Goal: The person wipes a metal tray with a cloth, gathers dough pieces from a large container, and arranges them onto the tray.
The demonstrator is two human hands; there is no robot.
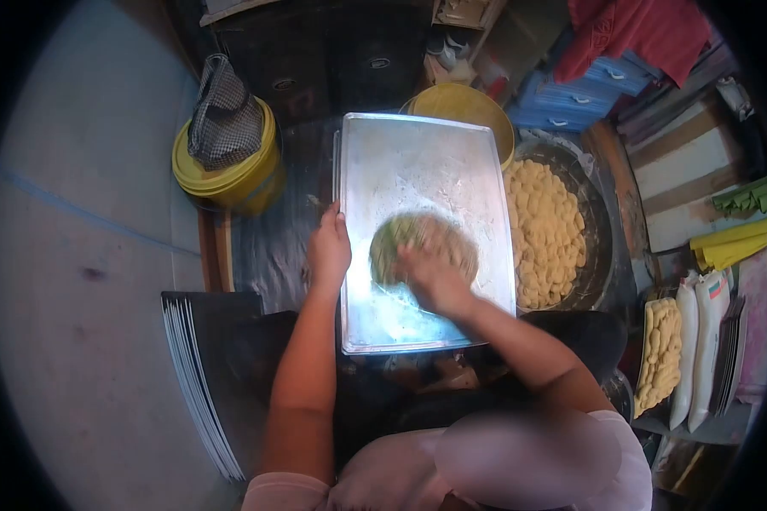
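A shallow metal tray [422, 166] lies in front of me, with another tray edge showing along its left side. My left hand [328, 249] is closed around the tray's left rim. Over the tray's lower middle, my right hand [441, 279] is smeared by motion, with its fingers curled onto a round, greenish-brown thing [439, 238]. Blur hides whether that thing is a cloth or a pad. Small pale specks dot the tray's surface above it, and bright light reflects off its near end.
A wide dark basin [603, 243] full of dough pieces [544, 238] stands right of the tray, near a yellow tub [464, 104]. At left are a lidded yellow bucket [260, 183] and stacked thin panels [198, 383]. More dough [660, 349] sits at far right.
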